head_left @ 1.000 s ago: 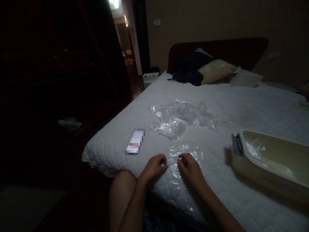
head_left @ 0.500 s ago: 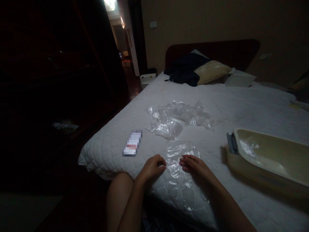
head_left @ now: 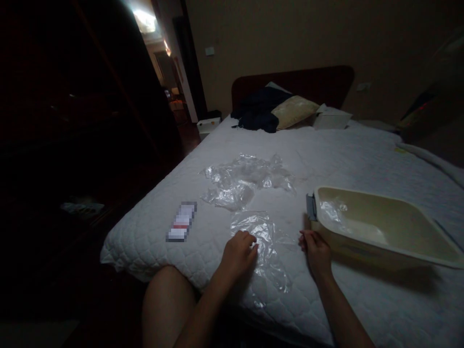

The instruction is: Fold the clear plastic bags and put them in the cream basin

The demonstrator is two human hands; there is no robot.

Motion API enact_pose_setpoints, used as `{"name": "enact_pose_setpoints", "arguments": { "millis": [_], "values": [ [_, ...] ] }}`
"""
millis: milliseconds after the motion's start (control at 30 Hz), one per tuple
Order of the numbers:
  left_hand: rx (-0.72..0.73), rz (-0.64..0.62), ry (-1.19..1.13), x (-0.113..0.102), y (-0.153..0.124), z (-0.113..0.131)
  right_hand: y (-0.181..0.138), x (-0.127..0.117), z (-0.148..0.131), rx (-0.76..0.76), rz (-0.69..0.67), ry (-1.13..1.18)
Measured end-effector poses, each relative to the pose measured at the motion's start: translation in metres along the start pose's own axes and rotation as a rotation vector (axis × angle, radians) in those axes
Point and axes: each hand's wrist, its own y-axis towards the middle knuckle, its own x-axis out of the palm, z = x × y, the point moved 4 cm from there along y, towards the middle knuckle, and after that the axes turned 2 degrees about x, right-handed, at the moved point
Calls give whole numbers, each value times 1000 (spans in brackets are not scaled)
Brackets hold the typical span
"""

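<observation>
A clear plastic bag (head_left: 255,224) lies wrinkled on the white quilted bed. My left hand (head_left: 239,255) rests at its left side, with curled fingertips closed on the film. To the right, my right hand (head_left: 317,251) is closed in a pinch at the bag's edge, and a thin stretch of film runs towards its fingers. That hand is beside the near left corner of a cream plastic bin (head_left: 380,227), which has a grey latch (head_left: 311,207) and some clear film inside. Beyond the bag, more crumpled clear plastic (head_left: 246,181) is spread out.
A phone-like thing with a blurred face (head_left: 181,222) lies on the bed (head_left: 155,217) at left. Dark cloth (head_left: 255,111), a beige pillow (head_left: 295,112) and a white box (head_left: 331,119) are by the headboard (head_left: 297,77). My knee (head_left: 170,295) is against the bed's near edge.
My right hand has moved right, towards the bin, drawing the film's edge outward. My left hand has closed over the bag. The whole view has shifted to the right.
</observation>
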Motion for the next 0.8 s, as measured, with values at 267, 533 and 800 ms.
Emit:
{"name": "enact_pose_setpoints", "arguments": {
  "millis": [267, 533, 800],
  "values": [
    [242, -180, 355, 80, 44, 84, 2, -3, 8, 46, -37, 221],
    [174, -216, 387, 102, 56, 93, 1, -4, 7, 82, -32, 281],
    [-85, -51, 90, 73, 51, 77, 2, -4, 8, 64, -48, 277]
  ]
}}
